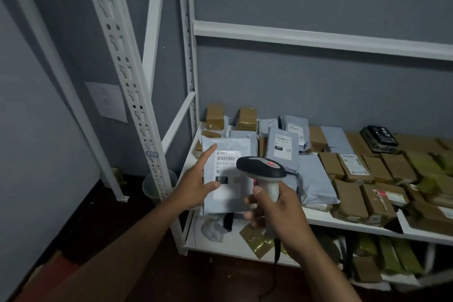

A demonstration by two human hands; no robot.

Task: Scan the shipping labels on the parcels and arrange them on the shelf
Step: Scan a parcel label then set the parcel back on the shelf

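White metal shelf [318,222], crowded. Left hand [196,185] pinches grey plastic mailer parcel [226,200] before shelf's left end; right hand [274,203] grips black-headed barcode scanner [261,168] over label. Risk: thumb hides barcode, misread.

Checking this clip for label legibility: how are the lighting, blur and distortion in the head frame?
Head view: dim, flat light; wide-angle bend curves the shelf rails; label on the grey parcel is readable at "010" but soft below; scanner in the right hand sharp; left hand slightly blurred; brown boxes at right smeared.
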